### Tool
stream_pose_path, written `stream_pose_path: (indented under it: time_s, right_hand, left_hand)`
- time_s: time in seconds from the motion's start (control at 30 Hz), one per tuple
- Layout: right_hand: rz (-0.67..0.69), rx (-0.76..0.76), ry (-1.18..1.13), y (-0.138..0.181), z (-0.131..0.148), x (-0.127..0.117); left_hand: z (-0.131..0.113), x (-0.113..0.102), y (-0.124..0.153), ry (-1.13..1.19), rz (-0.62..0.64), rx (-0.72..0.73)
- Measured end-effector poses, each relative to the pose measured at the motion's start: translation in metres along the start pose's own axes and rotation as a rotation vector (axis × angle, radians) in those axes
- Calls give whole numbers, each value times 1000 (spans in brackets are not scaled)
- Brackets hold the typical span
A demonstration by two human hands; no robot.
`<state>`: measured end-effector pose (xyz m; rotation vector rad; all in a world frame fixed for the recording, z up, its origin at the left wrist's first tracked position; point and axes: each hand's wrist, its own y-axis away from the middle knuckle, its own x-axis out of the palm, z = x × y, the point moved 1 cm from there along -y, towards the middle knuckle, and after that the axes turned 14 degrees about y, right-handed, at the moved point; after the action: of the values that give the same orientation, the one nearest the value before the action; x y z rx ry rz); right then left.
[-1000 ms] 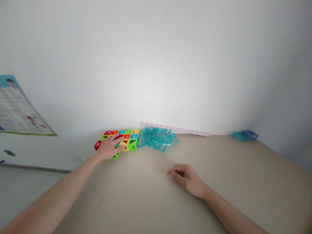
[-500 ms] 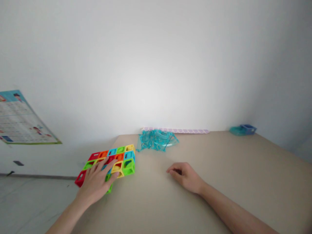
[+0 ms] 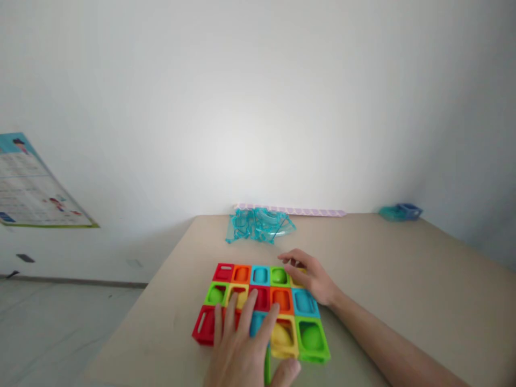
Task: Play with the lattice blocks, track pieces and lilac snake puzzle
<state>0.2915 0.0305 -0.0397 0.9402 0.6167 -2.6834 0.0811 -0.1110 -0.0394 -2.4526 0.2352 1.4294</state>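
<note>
Fingers of the left hand are lying spread and flat, palm down, across the near row of a coloured block set, with the thumb reaching along the near edge just below a yellow cell. This hand is gripping nothing: it is pressing on top, released and extended. The block set is sitting flat on the beige table, near the table's front-left part, as a slab of square cells in red, orange, teal, green and yellow, each cell showing a shaped recess or insert. Some near-row cells are hiding under the left fingers. Farther back, the right hand is resting at the far right corner of the set, its fingers bending over a yellow cell there and touching it. Whether these curled fingers are pinching a piece or only resting on it, I cannot make out. The right forearm is running back along the tabletop toward the lower right. Beyond both hands, well apart from the set, a heap of clear teal plastic pieces is lying near the table's far edge. Just behind it a pale purple patterned strip is lying along the foot of the white wall. A small blue and teal item is sitting in the far right corner. A printed poster is hanging on the wall at far left.
</note>
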Motion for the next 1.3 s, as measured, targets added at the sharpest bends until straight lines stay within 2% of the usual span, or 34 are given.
stream_pose_path:
  time_s: [0.07,0.13,0.2,0.27,0.3,0.33,0.4,0.47,0.53,0.7,0.83,0.97,1.03,1.17,1.23,1.3]
  right_hand:
    - [66,21,-35,0,-4,-7]
    - [122,30,-57,-1,-6,-12]
    - [143,8,-71,-2,-7,-15]
    - [138,-9,-88,-3,-6,-16]
    - [137,-8,-99,-4,-5,-15]
    - [141,-2,-108,-4,-5,-15]
    - [154,11,-107,-4,-4,-14]
    - [162,14,-83,-4,-4,-15]
    - [160,5,-47,-4,-4,-17]
    - [155,-25,33,-3,-3,-17]
    - [146,-40,91,-1,-2,-16]
    - [139,-139,215,-1,4,-20]
    - [155,-201,323,-2,10,-24]
    - [153,-236,545,-7,33,-26]
    - [153,-247,593,-12,52,-23]
    - [212,-309,600,-17,76,-16]
  left_hand:
    - [-14,-12,-18,123,-55,46]
    - [-9,-38,-42,287,-199,-3]
    - [16,-63,-69,423,-372,-45]
    - [55,-78,-94,526,-517,-70]
    - [74,-79,-104,583,-516,-82]
    - [91,-77,-112,642,-456,-76]
    - [115,-67,-118,719,-215,-48]
    - [122,-56,-116,701,14,47]
    - [120,-50,-112,670,124,125]
    - [115,-49,-111,713,69,134]
    - [118,-49,-112,771,71,159]
    - [115,-51,-112,865,97,195]
    - [113,-53,-112,887,72,195]
    - [110,-53,-112,876,41,200]
    - [113,-53,-113,884,31,187]
    - [117,-52,-114,871,3,153]
